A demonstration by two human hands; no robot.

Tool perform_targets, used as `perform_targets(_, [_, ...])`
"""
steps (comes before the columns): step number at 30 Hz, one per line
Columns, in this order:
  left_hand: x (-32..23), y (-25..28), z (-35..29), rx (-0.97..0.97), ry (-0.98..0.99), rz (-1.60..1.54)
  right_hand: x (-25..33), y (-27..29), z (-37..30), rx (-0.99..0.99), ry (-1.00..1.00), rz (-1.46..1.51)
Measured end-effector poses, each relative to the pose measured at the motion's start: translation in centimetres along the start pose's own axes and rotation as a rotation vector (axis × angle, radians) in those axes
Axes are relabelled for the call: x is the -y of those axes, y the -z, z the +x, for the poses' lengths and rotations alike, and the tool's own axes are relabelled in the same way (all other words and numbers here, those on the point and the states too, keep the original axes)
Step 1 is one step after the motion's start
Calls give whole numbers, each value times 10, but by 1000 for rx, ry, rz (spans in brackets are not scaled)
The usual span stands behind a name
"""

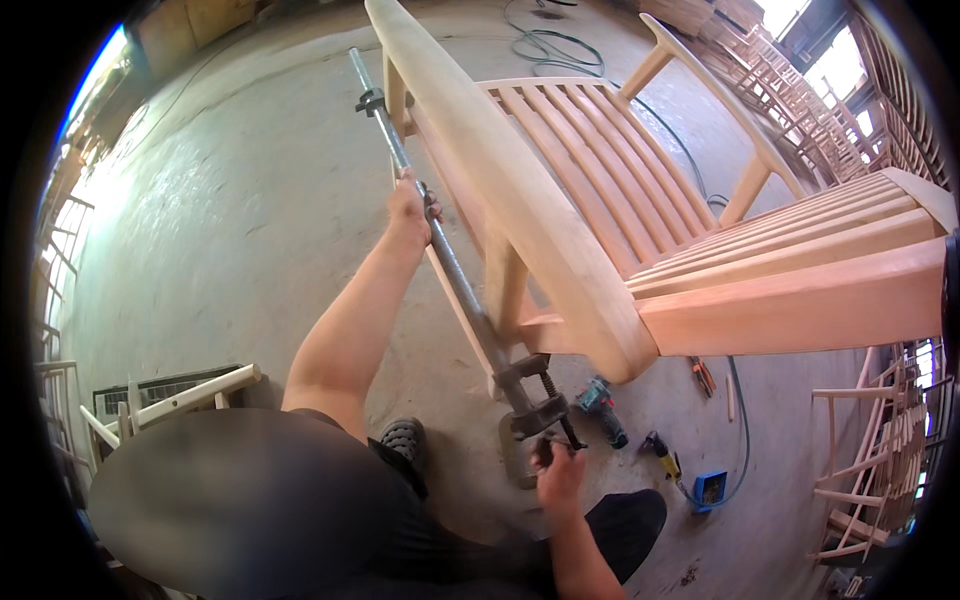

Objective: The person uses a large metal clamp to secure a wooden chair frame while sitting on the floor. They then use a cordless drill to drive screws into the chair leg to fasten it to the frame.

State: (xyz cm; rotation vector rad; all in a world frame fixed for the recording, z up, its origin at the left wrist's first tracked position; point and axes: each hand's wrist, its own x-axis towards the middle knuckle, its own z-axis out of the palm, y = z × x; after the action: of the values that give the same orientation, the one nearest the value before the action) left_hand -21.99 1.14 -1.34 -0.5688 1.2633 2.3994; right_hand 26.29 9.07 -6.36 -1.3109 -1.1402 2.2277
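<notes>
A long metal bar clamp [462,284] lies along the near side of a slatted wooden chair [520,200], under its broad armrest. My left hand [409,209] is wrapped round the clamp's bar about midway. At the near end, beside the chair's back, is the clamp's dark screw head [533,400]. My right hand [559,474] is closed at the crank handle of that screw, its fingertips partly hidden. Farther up the bar sits the sliding jaw [370,101], near the chair's far leg.
A cordless drill [602,410], a yellow-and-black air tool [661,455], a small blue box [710,488] and orange-handled pliers [703,377] lie on the concrete floor. A green hose [560,52] runs behind the chair. Wooden frames [860,460] stand at right; another wooden piece [195,397] lies at left.
</notes>
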Motion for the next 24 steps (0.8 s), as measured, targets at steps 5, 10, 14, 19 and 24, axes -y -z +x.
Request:
perform_targets(5, [1,2,8,16,-11,-1,49,-25,-88,122,-140,123])
perform_targets(10, [5,14,19,76,19,16,80,-4,-48,-93,248,-232])
perform_targets(14, [7,7,15,21,5,33,78,14,25,-174,338,-88])
perform_targets(19, [6,9,17,32,15,22,9,13,51,-209,295,19])
perform_targets(24, [9,8,14,26,-11,18,-6,-1,-14,32,-132,-30])
